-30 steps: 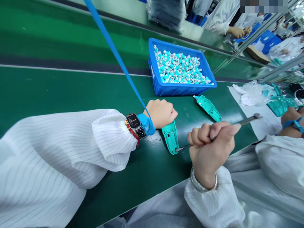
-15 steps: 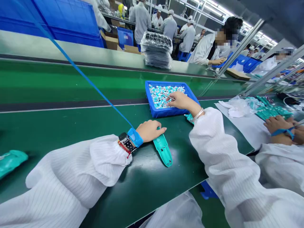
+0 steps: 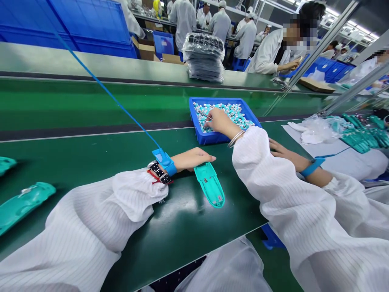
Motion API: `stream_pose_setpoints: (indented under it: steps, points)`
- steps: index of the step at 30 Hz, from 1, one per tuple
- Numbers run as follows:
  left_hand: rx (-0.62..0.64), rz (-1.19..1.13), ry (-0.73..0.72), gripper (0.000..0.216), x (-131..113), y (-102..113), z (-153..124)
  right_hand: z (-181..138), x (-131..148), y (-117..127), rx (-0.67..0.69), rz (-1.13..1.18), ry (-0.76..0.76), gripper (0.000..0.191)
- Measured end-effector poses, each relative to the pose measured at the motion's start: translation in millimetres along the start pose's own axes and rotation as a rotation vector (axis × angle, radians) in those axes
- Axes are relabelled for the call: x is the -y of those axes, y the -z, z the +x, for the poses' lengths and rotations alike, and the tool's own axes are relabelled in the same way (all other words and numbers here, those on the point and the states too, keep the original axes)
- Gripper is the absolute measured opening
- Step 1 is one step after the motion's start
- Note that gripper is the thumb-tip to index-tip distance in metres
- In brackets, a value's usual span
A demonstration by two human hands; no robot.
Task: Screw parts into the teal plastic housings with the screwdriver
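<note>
My left hand [image 3: 194, 158] rests on the green belt with its fingers closed around the near end of a teal plastic housing [image 3: 209, 185] that lies flat, open side up. A blue wrist strap [image 3: 164, 161] with a coiled cord sits on that wrist beside a watch. My right hand [image 3: 218, 120] reaches into the blue bin [image 3: 209, 138] of small teal-and-white parts [image 3: 235, 111]. It pinches metal tweezers [image 3: 204, 115] whose tips point left among the parts.
Two more teal housings [image 3: 22, 205] lie on the belt at far left. A co-worker's hand [image 3: 284, 154] with a blue strap rests to the right, near a pile of teal housings [image 3: 363, 136] and plastic bags. A wrapped stack of trays [image 3: 204, 56] stands behind the bin.
My right hand went from holding the tweezers at the housing's tip to reaching into the blue bin. The view lifted. The co-worker's hand slid left along the belt.
</note>
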State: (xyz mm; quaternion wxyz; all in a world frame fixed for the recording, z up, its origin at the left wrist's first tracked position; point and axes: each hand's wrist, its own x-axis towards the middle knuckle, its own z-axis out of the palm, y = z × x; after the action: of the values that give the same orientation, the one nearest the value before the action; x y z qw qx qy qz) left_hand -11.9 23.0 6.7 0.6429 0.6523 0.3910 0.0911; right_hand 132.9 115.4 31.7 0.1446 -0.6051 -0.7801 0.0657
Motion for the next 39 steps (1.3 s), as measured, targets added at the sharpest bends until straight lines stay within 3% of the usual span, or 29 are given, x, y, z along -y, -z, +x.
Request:
stream_pose_setpoints:
  steps: [6, 9, 11, 13, 15, 18, 24, 31, 39]
  points:
    - [-0.089, -0.193, -0.052, 0.041, -3, -2, -6, -20, 3, 29, -0.207, 0.111, -0.003, 0.014]
    - [-0.027, -0.494, -0.002, 0.046, -4, -11, -13, -55, 11, 46, -0.282, 0.421, 0.031, 0.015]
    - [-0.002, -0.6, -0.039, 0.047, -5, -22, -21, -87, 18, 54, -0.157, 0.744, 0.008, 0.018]
    - [0.007, -0.572, -0.09, 0.047, -9, -35, -31, -119, 24, 59, 0.084, 1.002, -0.07, 0.022]
    - [-0.003, -0.498, -0.107, 0.053, -15, -47, -41, -146, 27, 60, 0.281, 1.146, -0.156, 0.023]
    - [-0.035, -0.423, -0.068, 0.063, -25, -58, -54, -171, 30, 56, 0.427, 1.257, -0.245, 0.018]
    - [0.006, -0.225, -0.029, 0.093, -36, -65, -67, -184, 27, 40, 0.545, 1.499, -0.268, 0.028]
    - [-0.093, 0.07, -0.183, 0.094, -32, -75, -73, -195, 27, 37, 0.563, 1.639, -0.224, 0.017]
    - [0.039, 0.026, -0.111, 0.103, -23, -78, -78, -208, 31, 27, 0.587, 1.681, -0.199, 0.016]
